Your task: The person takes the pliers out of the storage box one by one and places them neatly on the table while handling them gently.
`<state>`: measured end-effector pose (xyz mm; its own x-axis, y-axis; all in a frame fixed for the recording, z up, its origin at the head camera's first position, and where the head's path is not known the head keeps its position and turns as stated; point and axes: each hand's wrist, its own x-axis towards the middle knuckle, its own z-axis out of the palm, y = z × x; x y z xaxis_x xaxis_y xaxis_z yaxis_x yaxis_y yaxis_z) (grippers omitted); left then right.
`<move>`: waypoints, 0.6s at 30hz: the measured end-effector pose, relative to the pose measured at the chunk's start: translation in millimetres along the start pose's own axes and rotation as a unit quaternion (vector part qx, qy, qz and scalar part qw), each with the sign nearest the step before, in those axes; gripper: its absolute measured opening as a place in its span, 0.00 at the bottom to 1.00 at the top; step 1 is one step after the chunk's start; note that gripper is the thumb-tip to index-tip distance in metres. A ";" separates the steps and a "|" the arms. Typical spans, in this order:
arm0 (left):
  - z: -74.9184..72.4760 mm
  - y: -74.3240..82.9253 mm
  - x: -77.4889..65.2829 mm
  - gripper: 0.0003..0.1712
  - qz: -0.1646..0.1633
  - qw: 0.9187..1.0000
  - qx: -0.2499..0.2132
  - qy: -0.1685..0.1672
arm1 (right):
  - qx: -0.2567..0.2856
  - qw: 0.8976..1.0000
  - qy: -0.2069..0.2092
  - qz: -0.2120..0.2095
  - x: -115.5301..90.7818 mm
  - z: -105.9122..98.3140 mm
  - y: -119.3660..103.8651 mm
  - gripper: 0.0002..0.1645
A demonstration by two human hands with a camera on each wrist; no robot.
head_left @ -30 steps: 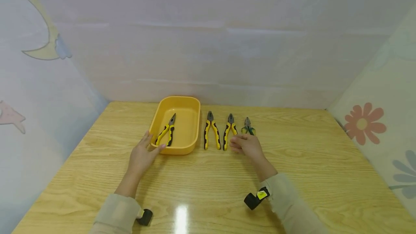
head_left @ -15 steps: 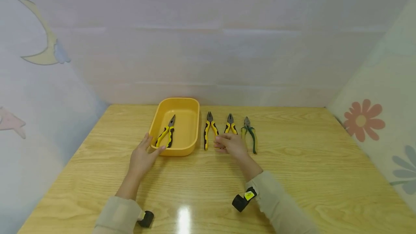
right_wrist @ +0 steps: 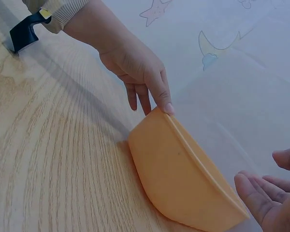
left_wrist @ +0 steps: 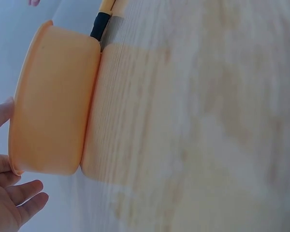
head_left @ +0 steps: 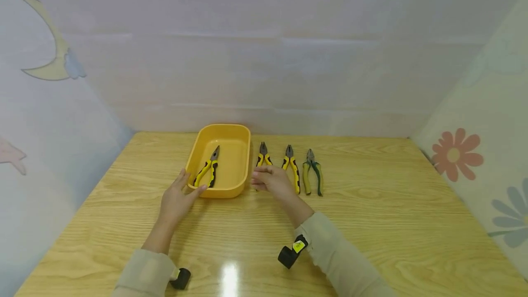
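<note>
My left hand (head_left: 176,198) rests on the near left corner of a yellow plastic tub (head_left: 247,159), thumb on the near rim and fingers along the left side. Inside the tub lie long-nose pliers (head_left: 210,168) with yellow and black handles. My right hand (head_left: 274,181) holds nothing; its fingers are loosely extended above the handles of the leftmost pliers (head_left: 263,149), hiding most of them. To the right lie yellow and black combination pliers (head_left: 289,151) and green-handled pliers (head_left: 311,156). In the right wrist view, that hand's thumb and fingers stand apart beside the tub.
The wooden table (head_left: 371,223) carries the tub and the row of pliers. A pale wall (head_left: 264,81) rises along its back edge, and patterned side walls flank it. A black wrist camera (head_left: 287,256) sticks out from my right sleeve, another (head_left: 180,278) from my left.
My right hand has moved left along the row, from the green-handled pliers to the leftmost pliers, uncovering the pliers on the right. The left hand stays on the tub's corner.
</note>
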<state>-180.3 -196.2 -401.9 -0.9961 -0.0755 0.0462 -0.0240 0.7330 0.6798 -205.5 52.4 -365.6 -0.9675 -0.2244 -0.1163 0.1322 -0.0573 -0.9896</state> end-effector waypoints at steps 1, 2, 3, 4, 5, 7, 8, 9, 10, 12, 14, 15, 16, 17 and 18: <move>-0.2 0.3 -0.1 0.47 0.001 1.000 0.000 0.001 | 0.001 1.000 -0.005 0.001 1.0 1.6 -0.4 0.18; -0.2 0.6 -0.2 0.47 0.001 1.000 0.000 0.000 | 0.000 1.000 -0.009 0.003 1.7 3.0 -0.9 0.18; 0.0 0.9 -0.3 0.47 -0.001 1.000 0.000 -0.001 | 0.001 1.000 -0.014 0.005 2.5 4.3 -0.9 0.19; -0.1 0.7 -0.5 0.47 -0.002 1.000 -0.002 -0.002 | 0.002 1.000 -0.020 0.006 3.4 6.1 -1.0 0.19; -0.1 0.7 -0.7 0.48 -0.003 1.000 -0.003 -0.002 | 0.001 1.000 -0.025 0.003 4.1 7.9 -1.1 0.19; 0.1 0.7 -0.9 0.48 -0.006 1.000 -0.006 -0.005 | -0.002 0.999 -0.032 -0.003 4.9 11.3 -1.2 0.19; 0.1 0.7 -0.9 0.48 -0.007 1.000 -0.008 -0.006 | -0.004 0.999 -0.036 -0.008 5.3 12.7 -1.1 0.19; 0.2 0.8 -0.9 0.47 -0.009 1.000 -0.009 -0.007 | -0.002 0.999 -0.040 -0.013 5.8 13.9 -0.8 0.19; 0.2 0.8 -0.7 0.47 -0.009 1.000 -0.009 -0.007 | -0.002 0.999 -0.044 -0.018 6.3 14.9 -0.2 0.19; 0.0 0.9 -0.2 0.47 -0.009 1.000 -0.008 -0.005 | 0.001 0.998 -0.051 -0.027 8.4 16.4 1.3 0.19; 0.0 0.8 0.4 0.47 -0.006 1.000 -0.008 -0.002 | 0.001 0.998 -0.059 -0.032 11.2 17.7 3.0 0.20; 0.0 0.7 0.7 0.47 -0.005 1.000 -0.007 -0.002 | 0.000 0.998 -0.062 -0.033 12.6 18.4 3.8 0.21; 0.2 0.5 1.0 0.47 -0.004 1.000 -0.005 -0.002 | -0.004 0.997 -0.066 -0.033 14.0 19.1 4.9 0.21; 0.5 0.4 1.0 0.47 -0.004 1.000 -0.005 -0.002 | -0.008 0.997 -0.068 -0.033 15.3 19.8 5.8 0.21; 0.8 0.4 1.1 0.47 -0.004 1.000 -0.005 -0.002 | -0.016 0.997 -0.070 -0.035 16.1 20.6 6.3 0.21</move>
<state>-181.5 -195.4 -402.2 -0.9962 -0.0790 0.0378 -0.0314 0.7255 0.6875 -215.8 28.4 -372.0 -0.9340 -0.3554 -0.0366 0.0568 -0.0467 -0.9973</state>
